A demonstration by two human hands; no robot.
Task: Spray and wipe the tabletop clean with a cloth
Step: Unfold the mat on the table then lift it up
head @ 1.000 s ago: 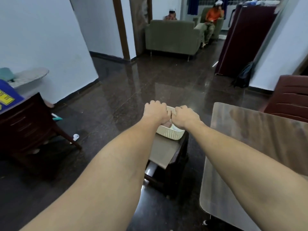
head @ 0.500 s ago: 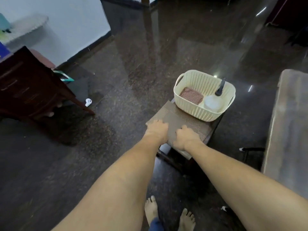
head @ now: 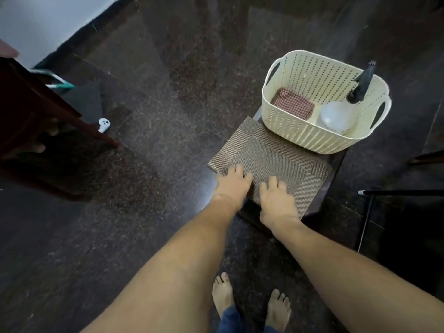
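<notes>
A folded checked cloth [head: 292, 104] and spray bottle [head: 341, 111] are lying in a cream basket [head: 310, 138], just beyond both hands. The left hand [head: 234, 185] and right hand [head: 276, 200] are resting flat, open and empty, on a woven mat [head: 276, 152]; the right is lying nearer the bottle.

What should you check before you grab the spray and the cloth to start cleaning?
1. Both hands free: left hand and right hand lie flat on the woven mat, holding nothing. Ok.
2. Spray bottle in the basket: ok.
3. Checked cloth in the basket: ok.
4. Basket sits steady on the stool: ok.
5. Liquid in the bottle: cannot tell.
6. Tabletop for wiping in view: not ok.
</notes>
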